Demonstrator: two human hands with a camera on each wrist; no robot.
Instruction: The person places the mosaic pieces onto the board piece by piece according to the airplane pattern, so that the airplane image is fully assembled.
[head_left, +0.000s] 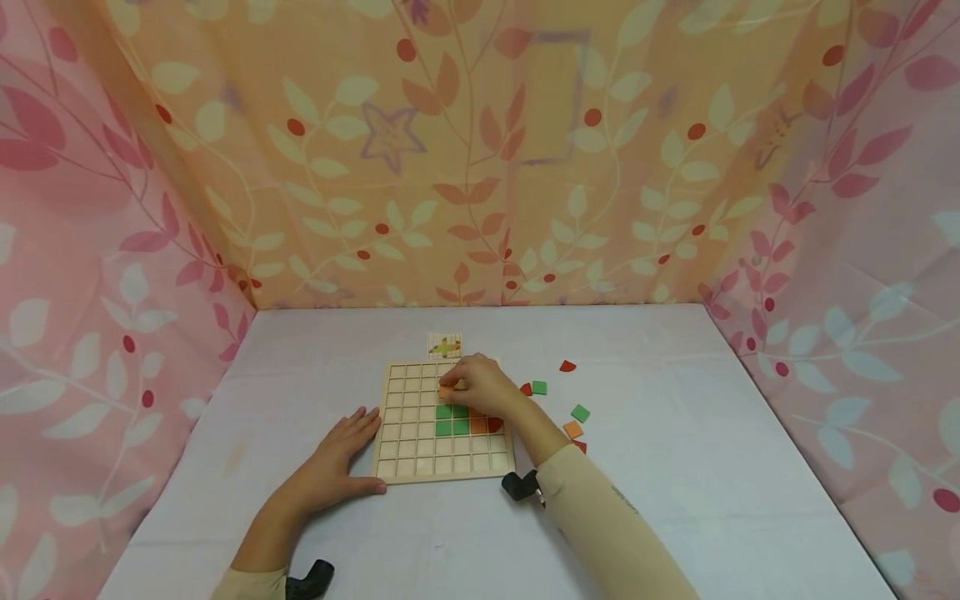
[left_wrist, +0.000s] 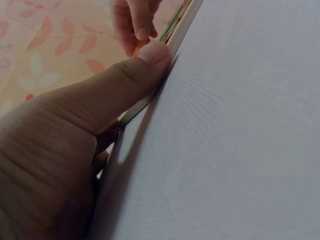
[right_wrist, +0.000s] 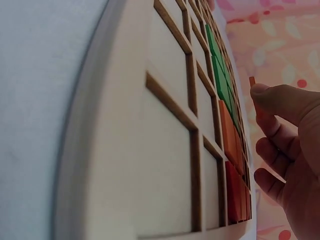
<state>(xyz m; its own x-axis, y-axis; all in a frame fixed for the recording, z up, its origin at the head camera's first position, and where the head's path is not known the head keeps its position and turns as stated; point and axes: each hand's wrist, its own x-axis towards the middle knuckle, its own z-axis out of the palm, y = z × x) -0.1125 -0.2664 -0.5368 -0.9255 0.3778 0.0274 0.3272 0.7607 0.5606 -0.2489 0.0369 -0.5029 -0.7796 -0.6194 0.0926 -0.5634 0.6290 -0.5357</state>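
A wooden grid board (head_left: pixel 407 447) lies on the white table. Green square tiles (head_left: pixel 445 427) fill cells right of its middle, with orange tiles (head_left: pixel 478 426) and a red rounded tile (head_left: pixel 495 425) beside them. My right hand (head_left: pixel 483 387) pinches an orange tile (right_wrist: pixel 252 84) between thumb and fingertips, over the board just behind the green tiles. At the board's left side, my left hand (head_left: pixel 333 465) rests with fingers spread along the edge. Its thumb (left_wrist: pixel 150 57) touches the front corner of the board.
Behind the board lies a small pattern card (head_left: pixel 445 346). Loose pieces are scattered to the right: red ones (head_left: pixel 567 366), green squares (head_left: pixel 581 412) and an orange square (head_left: pixel 573 429). Floral cloth (head_left: pixel 480 167) walls the table at the back and sides.
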